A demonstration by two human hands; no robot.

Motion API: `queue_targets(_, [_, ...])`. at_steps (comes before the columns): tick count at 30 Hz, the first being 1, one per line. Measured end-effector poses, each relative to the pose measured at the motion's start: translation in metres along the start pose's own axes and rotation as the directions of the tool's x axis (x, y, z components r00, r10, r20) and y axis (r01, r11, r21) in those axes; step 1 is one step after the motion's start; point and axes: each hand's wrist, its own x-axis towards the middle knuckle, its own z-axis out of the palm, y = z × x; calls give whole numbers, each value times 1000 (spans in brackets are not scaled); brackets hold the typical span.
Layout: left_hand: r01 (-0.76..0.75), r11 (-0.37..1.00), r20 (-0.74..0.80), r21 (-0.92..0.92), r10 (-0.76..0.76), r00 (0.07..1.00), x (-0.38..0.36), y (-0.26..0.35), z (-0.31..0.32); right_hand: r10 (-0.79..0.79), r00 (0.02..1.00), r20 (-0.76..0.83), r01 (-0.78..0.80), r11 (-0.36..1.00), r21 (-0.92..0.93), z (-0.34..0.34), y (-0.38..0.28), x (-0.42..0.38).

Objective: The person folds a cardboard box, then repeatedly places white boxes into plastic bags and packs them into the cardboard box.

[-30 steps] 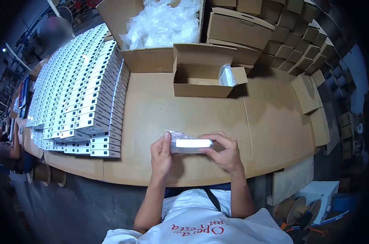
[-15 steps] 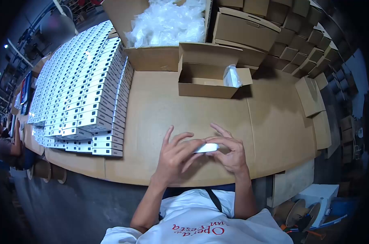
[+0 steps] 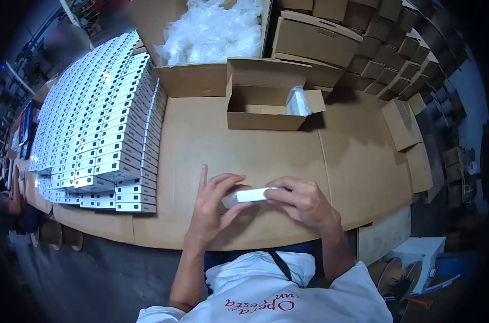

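A small white box [image 3: 252, 195] lies between my two hands, above the near part of the brown table. My left hand [image 3: 213, 207] grips its left end, where something clear like plastic wrap shows, with one finger raised. The fingers of my right hand [image 3: 303, 202] pinch the right end. Farther back stands an open cardboard box [image 3: 263, 120] with a wrapped item [image 3: 297, 102] at its right end.
Stacked white boxes [image 3: 109, 118] fill the table's left side. A large carton of clear plastic bags [image 3: 212, 32] is at the back. Folded cardboard boxes [image 3: 314, 43] stand at the back right. The table [image 3: 244, 156] has cardboard flaps [image 3: 403, 124] at its right edge. A person [image 3: 10, 199] is at far left.
My hands have spread slightly apart, and more of the white box shows between them. My right fingers have closed on its right end. The view has shifted a little to the right.
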Motion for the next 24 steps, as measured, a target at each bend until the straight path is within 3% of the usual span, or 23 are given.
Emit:
queue_targets(4, [48, 980, -208, 192, -8, 978, -7, 6, -35, 79, 930, -360, -105, 993, -54, -14, 31, 7])
queue_targets(7, [87, 932, -293, 352, 22, 956, -23, 8, -71, 377, 674, -635, -263, 926, 271, -9, 63, 22])
queue_targets(10, [133, 856, -321, 500, 41, 946, -36, 7, -102, 338, 556, -759, -219, 941, 258, -10, 91, 46])
queue_targets(13, [184, 772, -352, 609, 55, 934, -46, 3, -129, 296, 522, -800, -267, 947, 176, -7, 112, 64])
queue_targets(16, [216, 725, -383, 654, 72, 921, -53, -7, -149, 223, 552, -803, -286, 956, 69, 0, 137, 67])
queue_targets(20, [238, 725, -419, 647, 77, 905, -56, -18, -165, 338, 561, -756, -432, 898, 81, 7, 148, 62])
queue_targets(22, [237, 721, -426, 651, 89, 900, -53, -23, -170, 113, 659, -743, -453, 849, -272, 5, 148, 65])
queue_targets(24, [226, 726, -433, 650, 109, 895, -51, -32, -172, 173, 683, -710, -546, 767, -338, -1, 132, 74])
